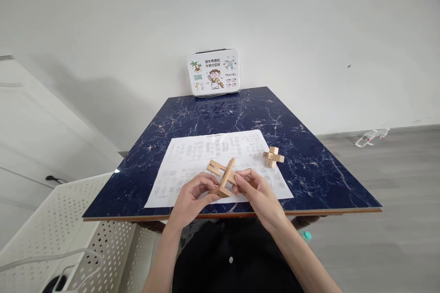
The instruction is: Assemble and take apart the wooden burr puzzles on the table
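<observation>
Several light wooden puzzle pieces (225,177) are held between my hands above the front of a printed paper sheet (184,149). One flat piece with a dark mark and a slot crosses a slanted stick. My left hand (194,194) pinches the piece at the lower left, its fingers curled. My right hand (252,187) is closed on the right end of the slotted piece. Right of my hands, an assembled wooden cross-shaped puzzle (273,157) with dark marks rests on the sheet.
The sheet lies on a dark blue marbled table (220,114). At its back, a white case (213,73) with cartoon prints leans against the wall. A white perforated cabinet (92,242) with cables stands at the left. A plastic bottle (371,137) lies on the floor at right.
</observation>
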Demonstrator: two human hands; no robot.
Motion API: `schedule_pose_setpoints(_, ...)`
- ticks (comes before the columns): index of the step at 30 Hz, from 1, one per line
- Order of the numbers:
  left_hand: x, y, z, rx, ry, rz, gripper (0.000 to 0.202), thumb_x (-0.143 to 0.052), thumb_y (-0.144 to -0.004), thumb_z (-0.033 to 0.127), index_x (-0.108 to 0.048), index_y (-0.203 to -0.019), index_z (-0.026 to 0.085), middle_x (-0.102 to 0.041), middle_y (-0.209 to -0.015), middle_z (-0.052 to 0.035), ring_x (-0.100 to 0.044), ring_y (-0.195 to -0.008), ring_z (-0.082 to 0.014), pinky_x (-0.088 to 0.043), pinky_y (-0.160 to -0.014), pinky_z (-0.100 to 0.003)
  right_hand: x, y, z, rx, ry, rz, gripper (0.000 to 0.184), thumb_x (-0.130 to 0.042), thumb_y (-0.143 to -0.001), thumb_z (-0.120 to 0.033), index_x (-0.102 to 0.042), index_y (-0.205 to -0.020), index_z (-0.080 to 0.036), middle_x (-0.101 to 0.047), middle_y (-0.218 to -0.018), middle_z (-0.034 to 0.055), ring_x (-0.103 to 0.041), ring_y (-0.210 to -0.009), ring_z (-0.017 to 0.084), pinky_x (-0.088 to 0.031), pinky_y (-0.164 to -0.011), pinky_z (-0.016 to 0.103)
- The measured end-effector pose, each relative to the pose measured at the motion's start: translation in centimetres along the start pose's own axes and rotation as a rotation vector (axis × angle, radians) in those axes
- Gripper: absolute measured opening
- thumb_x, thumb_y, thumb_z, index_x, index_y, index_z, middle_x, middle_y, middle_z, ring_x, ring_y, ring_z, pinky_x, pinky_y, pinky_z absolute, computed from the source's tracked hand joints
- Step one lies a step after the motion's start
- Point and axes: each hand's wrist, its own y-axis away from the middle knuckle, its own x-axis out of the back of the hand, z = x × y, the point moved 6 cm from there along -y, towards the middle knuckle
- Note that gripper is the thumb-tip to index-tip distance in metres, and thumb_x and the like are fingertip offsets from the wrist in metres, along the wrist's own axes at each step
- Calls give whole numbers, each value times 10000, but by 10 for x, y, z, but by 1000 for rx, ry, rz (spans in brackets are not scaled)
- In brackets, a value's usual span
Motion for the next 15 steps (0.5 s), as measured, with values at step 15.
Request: schedule_pose_setpoints(15,28,-3,4,75,-179,402,349,-776,-907,512,-677,-1034,201,-773,-951,-67,-768,-921,-248,-604,-786,-330,6,0,1,19,-82,121,403,-835,-858,-575,-663,-965,-226,-633,-790,6,-571,-768,183,-506,-829,366)
